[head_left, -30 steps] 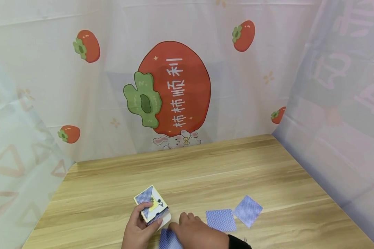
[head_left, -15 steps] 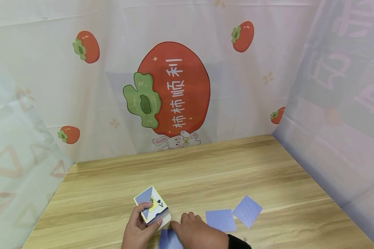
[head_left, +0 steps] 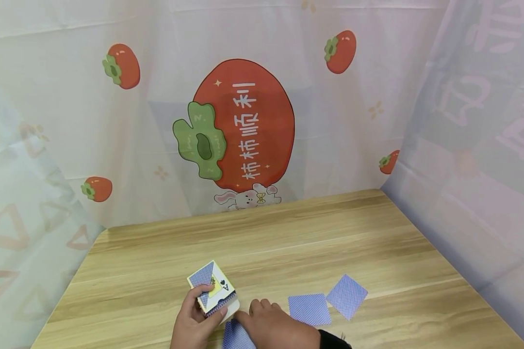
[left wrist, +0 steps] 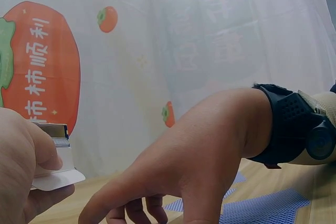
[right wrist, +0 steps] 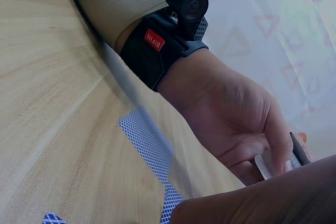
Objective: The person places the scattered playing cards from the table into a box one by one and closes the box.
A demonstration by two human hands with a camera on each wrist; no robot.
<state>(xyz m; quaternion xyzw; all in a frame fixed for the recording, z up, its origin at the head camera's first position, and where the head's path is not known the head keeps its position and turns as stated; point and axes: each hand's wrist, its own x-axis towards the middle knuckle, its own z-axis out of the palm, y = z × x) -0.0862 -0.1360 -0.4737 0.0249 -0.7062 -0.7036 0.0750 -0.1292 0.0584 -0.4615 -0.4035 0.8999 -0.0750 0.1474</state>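
Note:
My left hand (head_left: 194, 322) grips a playing-card box (head_left: 216, 286), its thumb along the near edge. The box has a blue-patterned back, an ace printed on it and a white flap (left wrist: 60, 180) folded out at the open end; the edges of cards show inside. My right hand (head_left: 272, 325) rests on a blue-backed playing card (head_left: 236, 337) at the table's front, a finger on its far edge and the other fingers bent. In the left wrist view, the tips of my right hand (left wrist: 189, 150) are cut off or hidden, so a pinch cannot be confirmed.
Two more blue-backed cards lie face down to the right, one card (head_left: 311, 309) near my right hand and another card (head_left: 347, 297) touching or nearly touching its corner. All rest on a wooden table (head_left: 253, 247). A printed cloth (head_left: 340, 126) hangs behind and at both sides.
The card under my right hand has turned slightly, and that hand has shifted a touch to the left. My left hand and the box have stayed in place.

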